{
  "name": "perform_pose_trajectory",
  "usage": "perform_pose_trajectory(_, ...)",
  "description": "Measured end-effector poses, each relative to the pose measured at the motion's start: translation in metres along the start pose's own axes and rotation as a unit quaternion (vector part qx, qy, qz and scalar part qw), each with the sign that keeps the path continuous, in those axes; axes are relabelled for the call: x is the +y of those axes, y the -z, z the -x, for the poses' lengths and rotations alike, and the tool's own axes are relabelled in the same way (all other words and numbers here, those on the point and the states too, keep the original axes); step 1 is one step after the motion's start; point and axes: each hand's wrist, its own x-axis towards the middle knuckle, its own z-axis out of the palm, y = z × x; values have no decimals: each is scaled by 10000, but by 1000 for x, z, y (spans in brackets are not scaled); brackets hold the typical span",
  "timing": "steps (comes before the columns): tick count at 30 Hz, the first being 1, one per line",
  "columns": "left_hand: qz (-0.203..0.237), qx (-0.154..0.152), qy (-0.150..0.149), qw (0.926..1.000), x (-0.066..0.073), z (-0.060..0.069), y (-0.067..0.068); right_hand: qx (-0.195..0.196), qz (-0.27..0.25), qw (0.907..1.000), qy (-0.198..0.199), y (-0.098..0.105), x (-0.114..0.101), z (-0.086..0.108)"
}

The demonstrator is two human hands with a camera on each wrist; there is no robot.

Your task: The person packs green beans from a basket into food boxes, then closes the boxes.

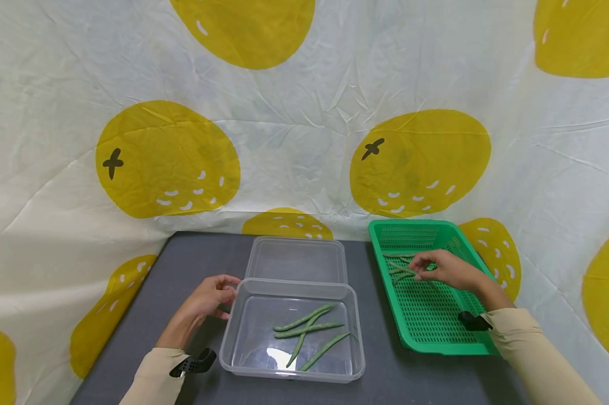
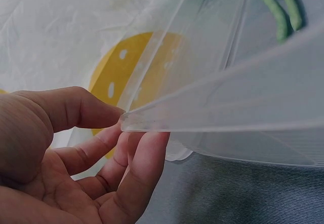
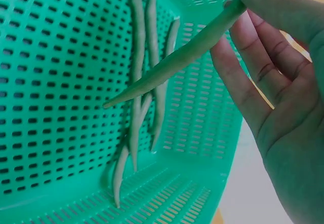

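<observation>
My left hand (image 1: 209, 299) pinches the far left corner of a clear plastic container (image 1: 253, 340), thumb above and fingers below in the left wrist view. Inside the container lie several green beans (image 1: 309, 331), some crossing each other. Over the green perforated basket (image 1: 428, 323) on the right, my right hand (image 1: 448, 270) holds a single green bean (image 3: 174, 64) between thumb and fingertips. The bean slants down from the fingers, above several other green beans (image 3: 137, 46) on the basket floor.
A clear plastic lid (image 1: 296, 260) lies flat behind the container on the dark table (image 1: 208, 253). A white curtain (image 1: 294, 163) printed with yellow fruit hangs behind the table and down its sides.
</observation>
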Motion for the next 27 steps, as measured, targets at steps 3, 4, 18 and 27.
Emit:
perform_pose_trajectory(3, -10, 5, -31, 10000, -2, 0, 0, 115, 47, 9999, 108, -3, -7, 0)
perform_pose_trajectory(4, -18, 7, -42, 10000, -3, 0, 0, 140, 49, 9998, 150, -5, -9, 0)
perform_pose_trajectory(18, 7, 52, -144, 9999, -11, -2, -2, 466, -30, 9965, 696, -21, -38, -7)
perform_pose_trajectory(27, -27, 41, -89, 9999, -7, -2, -1, 664, 106, 9920, 1064, -25, -58, -18)
